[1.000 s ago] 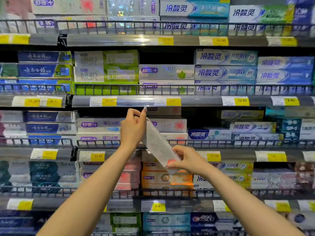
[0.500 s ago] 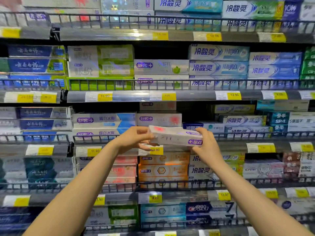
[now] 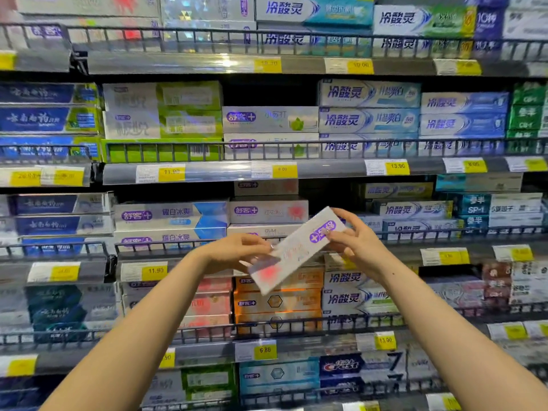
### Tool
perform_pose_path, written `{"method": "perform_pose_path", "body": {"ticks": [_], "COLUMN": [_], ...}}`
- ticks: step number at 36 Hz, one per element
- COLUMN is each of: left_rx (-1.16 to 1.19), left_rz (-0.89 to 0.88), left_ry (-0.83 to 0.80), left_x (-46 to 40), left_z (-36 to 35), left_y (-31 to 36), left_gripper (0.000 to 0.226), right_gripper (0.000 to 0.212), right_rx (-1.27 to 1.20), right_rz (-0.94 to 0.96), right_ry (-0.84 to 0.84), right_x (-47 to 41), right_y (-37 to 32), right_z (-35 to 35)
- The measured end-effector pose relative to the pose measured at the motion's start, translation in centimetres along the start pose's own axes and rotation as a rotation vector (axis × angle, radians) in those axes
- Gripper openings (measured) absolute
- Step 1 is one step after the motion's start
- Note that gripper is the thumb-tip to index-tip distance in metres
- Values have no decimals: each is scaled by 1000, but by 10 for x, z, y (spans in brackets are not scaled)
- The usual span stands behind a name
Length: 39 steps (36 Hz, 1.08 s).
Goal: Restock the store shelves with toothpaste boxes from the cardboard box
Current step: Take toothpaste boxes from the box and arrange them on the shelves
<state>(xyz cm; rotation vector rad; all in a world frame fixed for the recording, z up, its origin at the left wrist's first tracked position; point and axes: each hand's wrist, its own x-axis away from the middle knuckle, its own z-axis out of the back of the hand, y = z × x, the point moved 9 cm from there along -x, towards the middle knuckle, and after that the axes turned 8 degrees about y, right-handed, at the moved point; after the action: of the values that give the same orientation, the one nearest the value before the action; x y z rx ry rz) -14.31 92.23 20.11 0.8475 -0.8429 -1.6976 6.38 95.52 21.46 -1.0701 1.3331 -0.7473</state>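
Observation:
I hold one white toothpaste box (image 3: 296, 250) with a purple logo and a red mark in front of the middle shelf. It is tilted, its logo end up to the right and its red end down to the left. My left hand (image 3: 237, 252) pinches the lower left part. My right hand (image 3: 354, 241) grips the upper right end by the logo. Just behind it sits a stack of matching white boxes (image 3: 268, 210) with the same red mark on the third shelf (image 3: 184, 247). The cardboard box is out of view.
Wire-fronted shelves full of toothpaste boxes fill the view, with yellow price tags (image 3: 283, 170) along each rail. Blue and white boxes (image 3: 369, 120) stand to the upper right, orange boxes (image 3: 277, 302) directly below my hands, green ones (image 3: 161, 149) at upper left.
The box has turned from upright on end, through level, to a diagonal with its logo end raised to the right. Both hands kept hold of it and shifted slightly toward the shelf.

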Motion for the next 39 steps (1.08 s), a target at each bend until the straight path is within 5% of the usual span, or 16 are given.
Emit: {"method": "perform_pose_path", "body": {"ticks": [7, 13, 16, 20, 24, 27, 31, 39], "left_rx": [-19, 444, 460, 162, -311, -683, -949, -1013], "left_rz": [-107, -166, -205, -269, -445, -568, -586, -437], "left_ry": [3, 316, 407, 565, 1050, 1232, 1157, 997], "left_x": [-19, -28, -32, -24, 22, 41, 34, 5], "left_z": [-30, -9, -3, 21, 79, 99, 101, 104], "left_y": [21, 36, 43, 45, 48, 52, 48, 14], "left_gripper": [38, 40, 36, 35, 27, 31, 47, 65], "right_gripper": [46, 47, 35, 29, 32, 31, 34, 51], "right_rx": [154, 297, 296, 292, 353, 377, 546, 699], "right_rz": [85, -33, -40, 87, 159, 221, 314, 363], "right_ry": [-8, -189, -166, 38, 93, 84, 42, 127], "right_x": [-5, 13, 13, -1, -14, -23, -35, -58], "right_y": [-10, 20, 31, 11, -6, -23, -44, -39], "right_z": [-25, -36, -33, -3, 16, 11, -6, -16]}}
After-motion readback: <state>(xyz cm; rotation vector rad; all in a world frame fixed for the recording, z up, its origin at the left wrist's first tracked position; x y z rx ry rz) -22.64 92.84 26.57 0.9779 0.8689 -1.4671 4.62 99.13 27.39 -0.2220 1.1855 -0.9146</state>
